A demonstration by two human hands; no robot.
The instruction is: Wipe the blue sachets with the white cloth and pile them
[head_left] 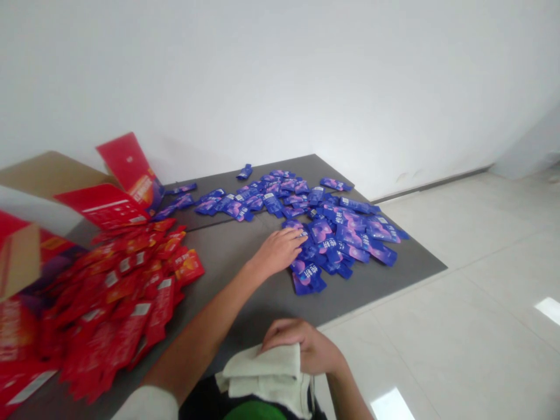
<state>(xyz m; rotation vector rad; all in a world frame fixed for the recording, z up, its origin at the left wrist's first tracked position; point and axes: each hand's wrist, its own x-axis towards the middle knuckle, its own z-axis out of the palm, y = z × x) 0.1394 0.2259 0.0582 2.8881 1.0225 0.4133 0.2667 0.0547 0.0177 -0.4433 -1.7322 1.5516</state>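
My left hand lies over the near left side of a pile of blue-purple sachets, its fingers stretched out and touching them. Whether a sachet is under the fingertips is hidden. Close to my body, my right hand grips the upper edge of a cream cloth bag, with its fingers curled round the fabric. Inside the bag, nothing can be made out. More blue-purple sachets spread across the back of the dark grey table.
Many red sachets are heaped on the table's left side. Open red cartons with raised flaps stand around that heap. A white wall runs behind the table, and pale floor tiles lie beyond its right edge.
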